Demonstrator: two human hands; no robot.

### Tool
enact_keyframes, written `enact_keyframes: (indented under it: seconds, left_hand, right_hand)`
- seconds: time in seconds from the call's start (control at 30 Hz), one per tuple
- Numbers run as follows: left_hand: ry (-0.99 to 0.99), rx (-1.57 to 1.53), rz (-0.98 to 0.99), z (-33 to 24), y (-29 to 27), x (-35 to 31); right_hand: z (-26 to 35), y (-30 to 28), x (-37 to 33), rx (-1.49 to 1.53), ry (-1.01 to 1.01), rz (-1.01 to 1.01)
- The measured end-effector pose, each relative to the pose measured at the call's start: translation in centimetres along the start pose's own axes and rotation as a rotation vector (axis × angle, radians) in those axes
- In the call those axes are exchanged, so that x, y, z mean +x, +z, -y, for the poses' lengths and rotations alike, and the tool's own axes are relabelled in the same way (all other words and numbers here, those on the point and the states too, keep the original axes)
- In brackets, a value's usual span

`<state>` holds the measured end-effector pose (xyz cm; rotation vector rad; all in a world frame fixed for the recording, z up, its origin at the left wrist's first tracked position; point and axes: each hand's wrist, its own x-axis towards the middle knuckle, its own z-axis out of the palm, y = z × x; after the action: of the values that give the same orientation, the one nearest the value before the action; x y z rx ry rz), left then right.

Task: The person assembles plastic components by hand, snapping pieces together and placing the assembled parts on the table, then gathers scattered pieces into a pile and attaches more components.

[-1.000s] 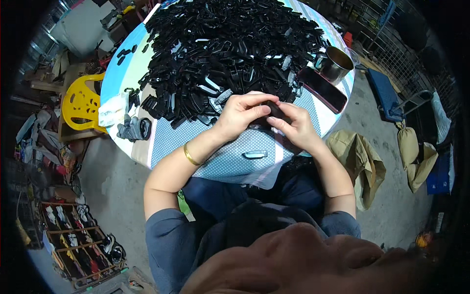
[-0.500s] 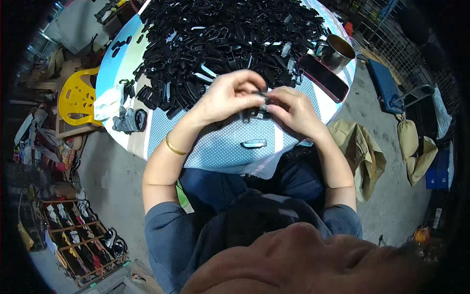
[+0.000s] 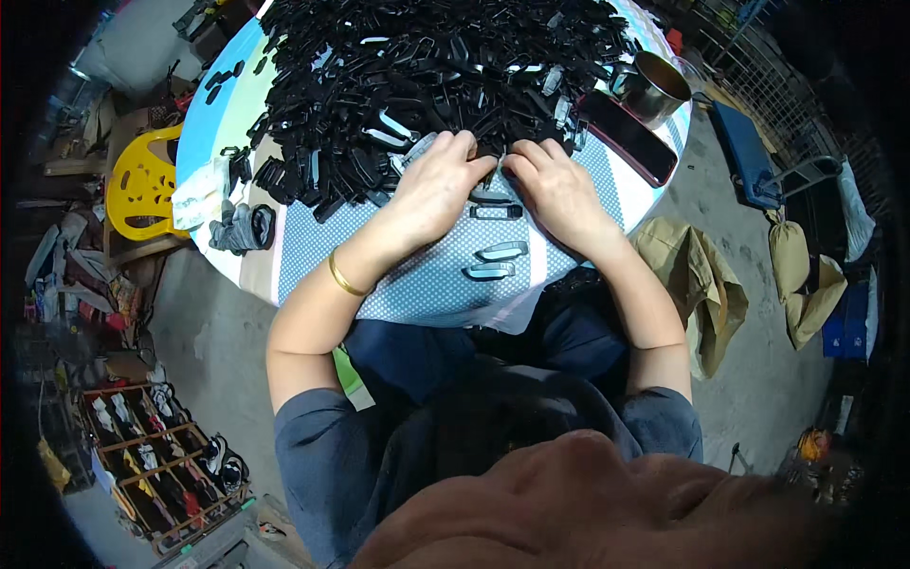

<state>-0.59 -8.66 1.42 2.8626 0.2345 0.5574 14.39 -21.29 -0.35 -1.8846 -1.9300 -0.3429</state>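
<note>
A large heap of small black plastic parts [image 3: 379, 104] covers most of the table, with a few pale or clear ones among them. At its near edge my left hand [image 3: 438, 185] rests with fingers curled into the parts. Just across a small gap, my right hand [image 3: 555, 190] is curled likewise, thumb and forefinger close together. Whatever the fingertips grip is hidden or too small to name. Between and below the hands lies a black rectangular plastic part [image 3: 496, 212]. Nearer me, two black-and-pale elongated pieces [image 3: 500, 251] lie side by side on the dotted tablecloth [image 3: 408, 284].
On the right side of the table are a dark-screened phone [image 3: 627, 140] and a metal mug [image 3: 656, 90]. Grey gloves [image 3: 245, 229] lie at the left edge. Beyond are a yellow chair [image 3: 142, 185], a brown sack [image 3: 697, 280] and a blue platform cart [image 3: 744, 152].
My hands were together over the cloth, working on a small black part; now they have parted and moved to the heap's edge. A second black-and-pale piece lies beside the first.
</note>
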Motion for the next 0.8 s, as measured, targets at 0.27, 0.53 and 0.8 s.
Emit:
enact_keyframes:
  seconds: [0.27, 0.53, 0.8]
  left_hand:
    - [0.037, -0.041, -0.164, -0.5, 0.6, 0.7]
    - [0.265, 0.035, -0.302, -0.6, 1.7, 1.1]
    - [0.114, -0.174, -0.388, -1.2, 0.6, 0.9]
  right_hand:
    - [-0.5, 0.7, -0.4, 0.124, 0.110, -0.078]
    - [-1.2, 0.3, -0.2, 0.403, 0.323, -0.387]
    - [0.3, -0.6, -0.4, 1.205, 0.548, -0.255]
